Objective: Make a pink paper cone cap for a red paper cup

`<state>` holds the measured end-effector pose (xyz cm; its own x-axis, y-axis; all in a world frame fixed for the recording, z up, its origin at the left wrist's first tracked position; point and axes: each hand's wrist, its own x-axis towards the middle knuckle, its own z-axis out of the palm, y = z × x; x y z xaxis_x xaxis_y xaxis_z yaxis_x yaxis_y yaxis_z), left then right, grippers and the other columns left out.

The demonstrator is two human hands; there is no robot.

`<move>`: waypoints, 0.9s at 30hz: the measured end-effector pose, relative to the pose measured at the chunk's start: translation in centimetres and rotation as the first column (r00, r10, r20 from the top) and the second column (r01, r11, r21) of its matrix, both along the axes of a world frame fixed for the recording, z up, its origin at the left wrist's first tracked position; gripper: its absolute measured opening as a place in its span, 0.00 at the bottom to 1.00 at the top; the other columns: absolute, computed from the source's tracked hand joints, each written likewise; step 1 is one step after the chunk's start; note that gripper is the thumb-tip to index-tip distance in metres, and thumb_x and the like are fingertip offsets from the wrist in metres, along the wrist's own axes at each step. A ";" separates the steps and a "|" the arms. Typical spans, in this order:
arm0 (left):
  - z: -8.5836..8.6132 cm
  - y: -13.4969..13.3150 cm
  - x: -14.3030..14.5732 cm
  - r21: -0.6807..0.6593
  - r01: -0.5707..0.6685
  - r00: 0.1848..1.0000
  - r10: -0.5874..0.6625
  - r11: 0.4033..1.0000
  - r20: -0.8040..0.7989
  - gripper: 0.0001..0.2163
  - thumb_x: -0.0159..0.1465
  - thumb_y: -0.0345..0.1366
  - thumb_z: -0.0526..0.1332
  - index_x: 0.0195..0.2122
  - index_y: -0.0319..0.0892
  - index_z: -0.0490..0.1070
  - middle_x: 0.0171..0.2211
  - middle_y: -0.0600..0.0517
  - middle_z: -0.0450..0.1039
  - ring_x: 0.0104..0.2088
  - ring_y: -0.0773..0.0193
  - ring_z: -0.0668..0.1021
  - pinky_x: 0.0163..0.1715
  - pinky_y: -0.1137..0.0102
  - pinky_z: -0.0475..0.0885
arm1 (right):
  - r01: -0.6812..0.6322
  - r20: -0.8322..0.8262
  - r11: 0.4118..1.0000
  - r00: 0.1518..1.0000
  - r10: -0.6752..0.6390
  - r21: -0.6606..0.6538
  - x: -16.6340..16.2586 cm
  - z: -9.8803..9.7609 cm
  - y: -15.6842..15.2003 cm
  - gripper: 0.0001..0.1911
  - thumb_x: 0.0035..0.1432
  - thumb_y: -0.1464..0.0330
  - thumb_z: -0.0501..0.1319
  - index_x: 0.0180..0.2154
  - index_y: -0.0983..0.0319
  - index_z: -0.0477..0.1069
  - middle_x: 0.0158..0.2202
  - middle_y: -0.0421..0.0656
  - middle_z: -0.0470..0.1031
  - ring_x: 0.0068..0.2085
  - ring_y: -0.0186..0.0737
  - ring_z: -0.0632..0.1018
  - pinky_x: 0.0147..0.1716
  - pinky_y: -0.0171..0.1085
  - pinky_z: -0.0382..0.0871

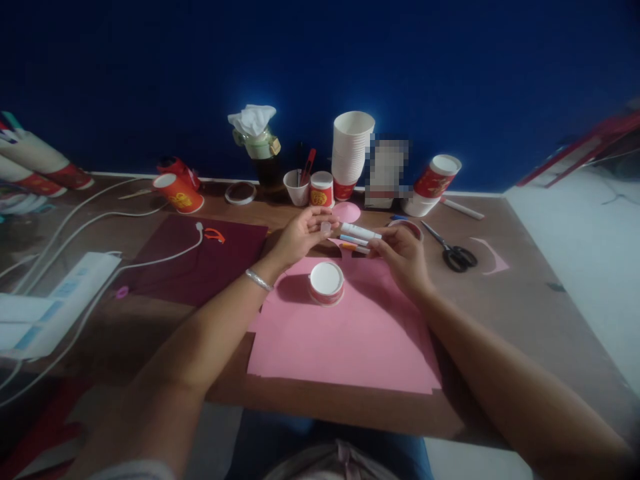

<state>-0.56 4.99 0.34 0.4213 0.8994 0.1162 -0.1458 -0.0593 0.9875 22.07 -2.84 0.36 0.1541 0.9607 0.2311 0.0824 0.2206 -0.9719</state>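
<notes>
The table [500, 313] runs wide under my arms, with a blue wall behind it. On it, right in front of me, lies the pink sheet [350, 340], flat, with a curved bite cut from its far edge. A maroon sheet [200, 267] lies to its left, with a white cable across it. At the wall stands a tall cup stack [350, 150]. Black scissors [453, 253] lie to my right, off the paper. One cup [326, 283] sits upside down on the pink sheet, just below my hands.

My right hand [403, 257] is closed around a white tube [361, 232], held nearly level above the sheet's far edge, its open end pointing left. Two thin pens [354, 244], one blue and one orange, are tucked under it in the same grip. My left hand [300, 237] pinches a small pale cap [325, 228] between thumb and fingertips, just beside the tube's end and not quite touching it.

I judge the tube light and stiff, its smooth plastic a bit slick, so I hold it round the middle of the barrel, clear of the tip. The cap is tiny and easy to drop; a fingertip pinch on its sides suits it. I cannot tell whether the tube is glue or a marker.
</notes>
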 end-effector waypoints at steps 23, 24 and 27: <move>1.6 -2.1 -0.1 0.607 0.277 0.788 0.185 0.745 -0.587 0.26 0.68 0.24 0.60 0.66 0.45 0.60 0.64 0.41 0.73 0.60 0.55 0.81 0.62 0.55 0.75 | -0.184 0.764 0.942 0.636 -0.105 0.282 0.8 -0.3 -0.7 0.10 0.71 0.66 0.58 0.46 0.60 0.77 0.40 0.50 0.83 0.38 0.45 0.82 0.37 0.40 0.74; 1.7 -2.2 -0.1 0.606 0.282 0.783 0.186 0.744 -0.593 0.27 0.68 0.24 0.61 0.66 0.44 0.59 0.64 0.41 0.74 0.61 0.55 0.80 0.63 0.55 0.75 | -0.175 0.766 0.945 0.634 -0.106 0.275 0.8 -0.4 -0.8 0.10 0.71 0.66 0.58 0.46 0.59 0.77 0.40 0.49 0.83 0.38 0.45 0.82 0.37 0.40 0.74; 2.1 -2.4 -0.1 0.578 0.293 0.788 0.149 0.762 -0.597 0.27 0.68 0.25 0.61 0.67 0.45 0.59 0.63 0.43 0.75 0.62 0.55 0.79 0.64 0.55 0.74 | -0.121 0.741 0.962 0.664 -0.103 0.243 0.6 -0.7 -0.8 0.08 0.69 0.66 0.61 0.46 0.59 0.77 0.37 0.47 0.84 0.35 0.45 0.82 0.34 0.39 0.73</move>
<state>-0.70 2.57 2.43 0.6586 0.6750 0.3326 0.4022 -0.6894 0.6025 22.66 -3.63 -0.37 -0.1846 0.8507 0.4922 0.7453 0.4476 -0.4941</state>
